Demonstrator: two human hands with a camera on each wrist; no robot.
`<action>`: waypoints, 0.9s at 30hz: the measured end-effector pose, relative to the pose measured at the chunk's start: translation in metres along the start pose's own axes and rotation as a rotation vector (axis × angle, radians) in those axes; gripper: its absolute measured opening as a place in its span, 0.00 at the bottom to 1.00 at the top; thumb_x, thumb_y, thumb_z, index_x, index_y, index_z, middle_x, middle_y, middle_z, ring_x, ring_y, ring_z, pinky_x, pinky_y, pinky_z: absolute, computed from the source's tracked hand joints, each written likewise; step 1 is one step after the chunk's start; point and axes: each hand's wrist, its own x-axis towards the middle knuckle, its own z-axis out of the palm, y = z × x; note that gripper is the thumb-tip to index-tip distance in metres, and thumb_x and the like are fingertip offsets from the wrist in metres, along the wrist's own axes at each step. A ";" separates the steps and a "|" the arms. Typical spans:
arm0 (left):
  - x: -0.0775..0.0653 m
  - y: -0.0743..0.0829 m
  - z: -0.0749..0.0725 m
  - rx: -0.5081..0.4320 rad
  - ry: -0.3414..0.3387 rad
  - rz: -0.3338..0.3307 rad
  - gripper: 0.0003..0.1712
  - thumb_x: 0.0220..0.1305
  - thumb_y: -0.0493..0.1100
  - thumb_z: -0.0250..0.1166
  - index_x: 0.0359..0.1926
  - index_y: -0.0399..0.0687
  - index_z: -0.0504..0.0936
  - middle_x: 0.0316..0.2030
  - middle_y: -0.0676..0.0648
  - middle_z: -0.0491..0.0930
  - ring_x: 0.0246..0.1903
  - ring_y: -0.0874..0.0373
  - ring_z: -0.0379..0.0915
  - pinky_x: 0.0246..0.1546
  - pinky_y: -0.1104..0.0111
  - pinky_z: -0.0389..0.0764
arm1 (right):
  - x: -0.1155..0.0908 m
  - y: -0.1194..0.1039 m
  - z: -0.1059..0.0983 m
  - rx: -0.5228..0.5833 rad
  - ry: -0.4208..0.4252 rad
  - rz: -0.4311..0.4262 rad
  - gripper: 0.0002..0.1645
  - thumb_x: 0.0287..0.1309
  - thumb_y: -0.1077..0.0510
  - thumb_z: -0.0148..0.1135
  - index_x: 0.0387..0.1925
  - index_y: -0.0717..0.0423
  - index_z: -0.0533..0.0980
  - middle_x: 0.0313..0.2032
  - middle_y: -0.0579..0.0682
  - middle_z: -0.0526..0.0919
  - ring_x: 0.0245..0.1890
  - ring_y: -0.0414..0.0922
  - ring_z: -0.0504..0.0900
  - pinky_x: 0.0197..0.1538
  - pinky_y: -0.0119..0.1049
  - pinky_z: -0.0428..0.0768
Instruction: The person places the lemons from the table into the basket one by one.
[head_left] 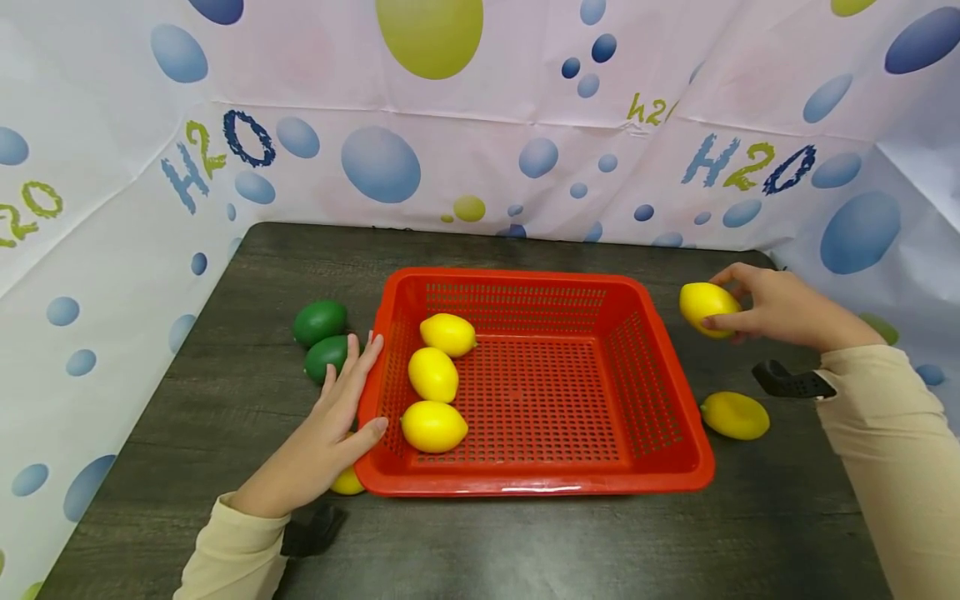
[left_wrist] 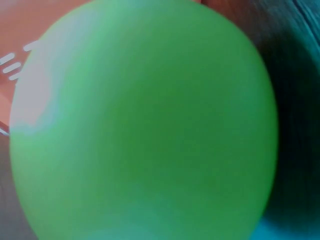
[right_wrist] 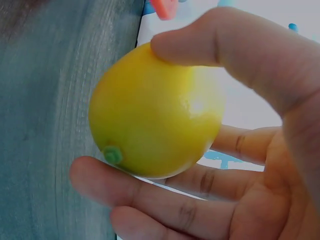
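My right hand [head_left: 776,304] holds a yellow lemon [head_left: 705,307] beyond the basket's right side, thumb on one side and fingers on the other. In the right wrist view, that lemon [right_wrist: 155,110] shows a small green nub at one end. My left hand [head_left: 330,442] rests on the left rim of the red plastic basket [head_left: 540,483], fingers extended. Three lemons [head_left: 433,427] lie along the basket's left side. Under the left hand, a yellow fruit [head_left: 347,482] is partly hidden. A blurred, green-tinted round shape [left_wrist: 145,125] fills most of the left wrist view.
Two dark green oval fruits [head_left: 320,322] lie left of the basket, one partly behind the left fingers. A duller yellow fruit [head_left: 737,415] lies on the dark wooden table [head_left: 510,542], right of the basket. A printed sheet [head_left: 465,150] hangs behind and at both sides.
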 end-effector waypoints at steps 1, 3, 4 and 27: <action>0.000 0.000 0.000 0.002 0.000 -0.001 0.49 0.77 0.47 0.57 0.84 0.64 0.35 0.82 0.47 0.27 0.80 0.44 0.18 0.73 0.37 0.25 | 0.000 -0.001 -0.001 -0.001 0.003 -0.001 0.44 0.64 0.46 0.71 0.65 0.71 0.64 0.47 0.71 0.83 0.28 0.47 0.87 0.34 0.40 0.84; 0.000 0.000 -0.001 0.006 0.000 -0.004 0.49 0.77 0.48 0.57 0.84 0.65 0.35 0.82 0.48 0.27 0.80 0.44 0.18 0.73 0.37 0.25 | 0.000 -0.003 -0.002 -0.008 0.009 0.003 0.44 0.63 0.44 0.72 0.65 0.71 0.64 0.47 0.70 0.83 0.28 0.47 0.87 0.34 0.41 0.83; 0.000 0.000 -0.001 0.008 0.000 -0.004 0.49 0.77 0.48 0.57 0.84 0.65 0.35 0.82 0.48 0.27 0.80 0.44 0.18 0.73 0.37 0.25 | 0.000 -0.003 -0.002 -0.009 0.013 0.004 0.44 0.63 0.44 0.72 0.65 0.70 0.65 0.47 0.70 0.83 0.28 0.47 0.86 0.34 0.41 0.83; 0.000 0.000 0.000 0.000 -0.001 0.004 0.48 0.77 0.48 0.56 0.84 0.65 0.35 0.81 0.47 0.25 0.79 0.44 0.17 0.73 0.37 0.26 | 0.003 -0.036 -0.008 -0.039 0.053 -0.030 0.44 0.60 0.41 0.74 0.65 0.65 0.68 0.53 0.72 0.80 0.28 0.46 0.87 0.39 0.47 0.82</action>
